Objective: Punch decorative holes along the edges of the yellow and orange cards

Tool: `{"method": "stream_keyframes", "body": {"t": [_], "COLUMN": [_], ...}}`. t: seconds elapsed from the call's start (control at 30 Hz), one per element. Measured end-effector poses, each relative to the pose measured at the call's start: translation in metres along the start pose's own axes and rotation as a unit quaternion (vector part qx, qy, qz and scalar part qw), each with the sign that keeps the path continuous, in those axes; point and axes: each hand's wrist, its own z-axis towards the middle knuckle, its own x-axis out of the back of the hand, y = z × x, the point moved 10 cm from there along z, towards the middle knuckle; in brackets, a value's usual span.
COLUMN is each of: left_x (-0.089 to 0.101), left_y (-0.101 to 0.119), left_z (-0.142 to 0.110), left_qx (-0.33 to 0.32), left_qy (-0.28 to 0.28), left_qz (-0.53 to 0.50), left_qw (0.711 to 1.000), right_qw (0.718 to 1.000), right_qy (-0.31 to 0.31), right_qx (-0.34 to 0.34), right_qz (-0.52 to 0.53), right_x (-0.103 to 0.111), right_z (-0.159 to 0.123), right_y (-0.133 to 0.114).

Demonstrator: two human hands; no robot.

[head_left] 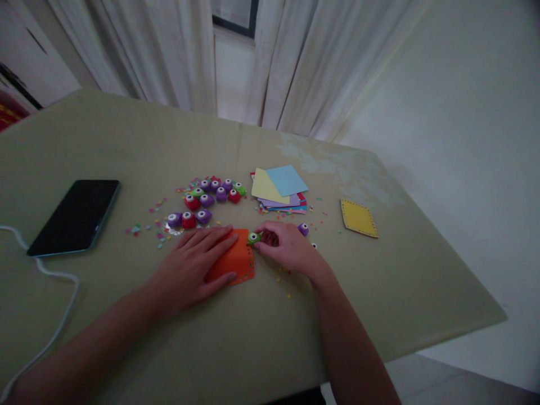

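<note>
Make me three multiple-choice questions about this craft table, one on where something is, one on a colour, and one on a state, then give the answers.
1. Where does the tablet lie?
A. left of the hands
B. on the paper stack
C. beside the yellow sheet

2. What colour is the sheet under the left hand?
A. blue
B. orange
C. yellow

3. How does the left hand rest?
A. clenched in a fist
B. raised off the table
C. flat, fingers spread

Answers:
1 A, the tablet sits at the table's left side, apart from the paper stack.
2 B, the orange sheet shows under the fingers.
3 C, the palm presses the sheet down while the right hand holds a green punch at its edge.
</note>
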Motion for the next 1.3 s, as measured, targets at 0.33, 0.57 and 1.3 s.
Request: {"method": "stream_keyframes", "body": {"t": [0.33, 0.57, 1.3], "left_x": [-0.001, -0.001, -0.002], "left_y": [0.000, 0.000, 0.002], "left_z": [-0.002, -0.002, -0.001], "left_qx": [0.009, 0.010, 0.006], "left_qy": [0.002, -0.007, -0.005], "left_qz": [0.010, 0.014, 0.010], "left_qw": [1.000, 1.000, 1.000], "right_qw": [1.000, 0.998, 0.998], "right_qy": [0.001, 0.032, 0.018], "right_qx": [0.030, 0.038, 0.061], "right_qz": [0.001, -0.026, 0.009], "right_x": [-0.002, 0.002, -0.005], "right_z": [0.003, 0.005, 0.006], "right_y": [0.002, 0.001, -0.004]}}
